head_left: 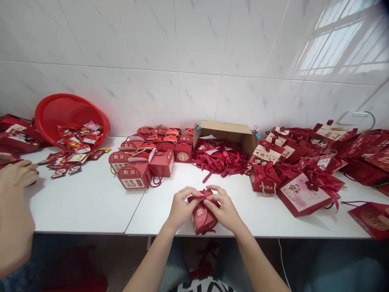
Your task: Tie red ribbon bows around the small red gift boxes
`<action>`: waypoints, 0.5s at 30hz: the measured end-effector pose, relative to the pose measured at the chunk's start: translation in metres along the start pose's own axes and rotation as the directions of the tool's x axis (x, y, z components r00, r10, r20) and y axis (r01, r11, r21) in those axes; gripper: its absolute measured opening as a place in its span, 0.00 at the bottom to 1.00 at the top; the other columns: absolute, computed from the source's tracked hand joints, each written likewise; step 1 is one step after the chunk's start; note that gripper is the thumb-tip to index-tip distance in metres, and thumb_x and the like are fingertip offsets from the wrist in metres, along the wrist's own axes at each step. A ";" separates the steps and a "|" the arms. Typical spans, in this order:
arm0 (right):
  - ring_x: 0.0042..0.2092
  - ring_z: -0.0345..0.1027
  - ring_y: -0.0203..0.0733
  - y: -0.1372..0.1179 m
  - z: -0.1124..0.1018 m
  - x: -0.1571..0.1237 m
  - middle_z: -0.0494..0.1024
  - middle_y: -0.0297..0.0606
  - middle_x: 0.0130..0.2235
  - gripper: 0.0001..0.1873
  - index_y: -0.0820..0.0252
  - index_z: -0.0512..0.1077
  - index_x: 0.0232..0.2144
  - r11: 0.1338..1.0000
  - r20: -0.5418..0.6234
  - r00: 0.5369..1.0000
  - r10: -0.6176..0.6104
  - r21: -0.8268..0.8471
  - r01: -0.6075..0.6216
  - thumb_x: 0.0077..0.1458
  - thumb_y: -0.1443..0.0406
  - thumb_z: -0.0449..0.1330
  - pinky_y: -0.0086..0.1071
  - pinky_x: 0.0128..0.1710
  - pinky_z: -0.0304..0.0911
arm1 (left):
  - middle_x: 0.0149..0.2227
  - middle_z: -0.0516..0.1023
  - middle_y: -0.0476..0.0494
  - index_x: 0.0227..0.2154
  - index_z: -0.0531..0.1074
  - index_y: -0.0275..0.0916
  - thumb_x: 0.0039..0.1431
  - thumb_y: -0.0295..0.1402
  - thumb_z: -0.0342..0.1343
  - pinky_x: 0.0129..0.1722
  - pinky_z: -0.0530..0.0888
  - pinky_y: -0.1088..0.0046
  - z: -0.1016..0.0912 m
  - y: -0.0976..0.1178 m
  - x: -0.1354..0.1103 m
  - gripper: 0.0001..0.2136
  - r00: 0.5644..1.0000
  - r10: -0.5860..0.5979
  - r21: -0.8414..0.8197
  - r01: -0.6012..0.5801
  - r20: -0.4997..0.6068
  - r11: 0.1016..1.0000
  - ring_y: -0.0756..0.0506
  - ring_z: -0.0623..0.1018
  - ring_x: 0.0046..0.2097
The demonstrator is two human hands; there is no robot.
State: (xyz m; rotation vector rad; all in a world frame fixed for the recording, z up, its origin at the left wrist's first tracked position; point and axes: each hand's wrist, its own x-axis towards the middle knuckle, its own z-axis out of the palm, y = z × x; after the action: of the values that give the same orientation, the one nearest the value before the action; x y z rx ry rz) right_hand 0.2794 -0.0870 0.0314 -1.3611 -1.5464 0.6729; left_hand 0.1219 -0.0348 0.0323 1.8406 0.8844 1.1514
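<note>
Over the counter [158, 217], the left hand [181, 206] and right hand [224, 207] each have their grip clamped on ribbon [200, 197] atop a box [203, 219].

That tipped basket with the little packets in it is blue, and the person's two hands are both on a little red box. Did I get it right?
Not quite: in the head view the tipped basket with the little packets is red, not blue. The left hand and right hand are both on a little red box.

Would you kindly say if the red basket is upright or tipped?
Tipped: the red basket opens toward the camera, with packets lying outside it.
</note>
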 end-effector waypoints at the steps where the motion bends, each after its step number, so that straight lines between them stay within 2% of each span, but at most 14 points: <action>1: 0.55 0.59 0.49 0.000 -0.001 0.001 0.68 0.41 0.53 0.09 0.54 0.77 0.28 0.999 0.059 0.998 0.007 0.047 -0.010 0.54 0.61 0.59 0.46 0.56 0.52 | 0.31 0.78 0.43 0.24 0.74 0.38 0.51 0.29 0.57 0.40 0.74 0.68 0.002 -0.002 0.001 0.04 1.000 0.003 -0.027 -0.003 0.002 1.000 0.45 0.77 0.37; 3: 0.58 0.57 0.47 0.001 -0.001 0.003 0.64 0.40 0.58 0.11 0.56 0.77 0.28 0.986 0.153 0.988 0.019 0.161 -0.044 0.55 0.59 0.57 0.43 0.58 0.51 | 0.33 0.78 0.42 0.24 0.74 0.38 0.52 0.29 0.56 0.44 0.73 0.67 0.005 -0.007 0.002 0.04 1.000 -0.008 -0.065 0.008 0.000 0.998 0.45 0.77 0.40; 5: 0.59 0.56 0.47 0.002 0.001 0.005 0.61 0.41 0.60 0.13 0.57 0.78 0.28 0.955 0.178 0.982 0.056 0.279 -0.105 0.55 0.57 0.58 0.41 0.58 0.51 | 0.36 0.78 0.42 0.27 0.74 0.37 0.51 0.28 0.56 0.45 0.72 0.67 0.007 -0.009 0.005 0.03 0.999 -0.034 -0.074 0.034 -0.006 0.997 0.45 0.77 0.42; 8: 0.58 0.58 0.49 0.005 0.008 0.005 0.62 0.43 0.59 0.14 0.57 0.78 0.27 0.900 0.124 0.983 0.134 0.400 -0.173 0.53 0.54 0.59 0.42 0.58 0.51 | 0.37 0.77 0.44 0.34 0.71 0.38 0.52 0.30 0.57 0.46 0.72 0.67 0.002 -0.007 0.004 0.06 0.995 -0.027 0.010 0.028 -0.094 1.000 0.45 0.76 0.43; 10: 0.58 0.58 0.49 0.006 0.013 0.003 0.64 0.43 0.58 0.15 0.57 0.78 0.27 0.887 0.079 0.984 0.157 0.426 -0.176 0.51 0.53 0.61 0.42 0.59 0.49 | 0.36 0.76 0.44 0.33 0.71 0.39 0.53 0.32 0.56 0.46 0.71 0.66 -0.004 -0.002 0.000 0.05 0.991 0.017 0.124 -0.001 -0.132 0.992 0.45 0.75 0.43; 13: 0.57 0.59 0.49 0.006 0.020 0.001 0.66 0.43 0.56 0.15 0.57 0.78 0.27 0.885 0.029 0.985 0.168 0.435 -0.164 0.50 0.52 0.61 0.42 0.59 0.49 | 0.35 0.78 0.44 0.33 0.74 0.40 0.55 0.33 0.56 0.45 0.71 0.65 -0.010 0.004 -0.009 0.05 0.997 0.077 0.250 -0.067 -0.028 0.966 0.44 0.74 0.43; 15: 0.56 0.60 0.49 0.004 0.024 -0.003 0.67 0.44 0.55 0.15 0.57 0.78 0.28 0.889 -0.015 0.984 0.177 0.431 -0.153 0.50 0.52 0.61 0.42 0.58 0.51 | 0.35 0.79 0.43 0.33 0.76 0.42 0.54 0.33 0.57 0.46 0.71 0.63 -0.011 0.004 -0.015 0.05 0.995 0.096 0.262 -0.096 0.010 0.960 0.43 0.74 0.43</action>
State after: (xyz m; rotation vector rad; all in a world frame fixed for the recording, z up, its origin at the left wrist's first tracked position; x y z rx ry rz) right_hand 0.2600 -0.0843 0.0172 -1.1671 -1.1561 1.0087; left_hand 0.1075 -0.0468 0.0330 2.1164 0.9980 1.1398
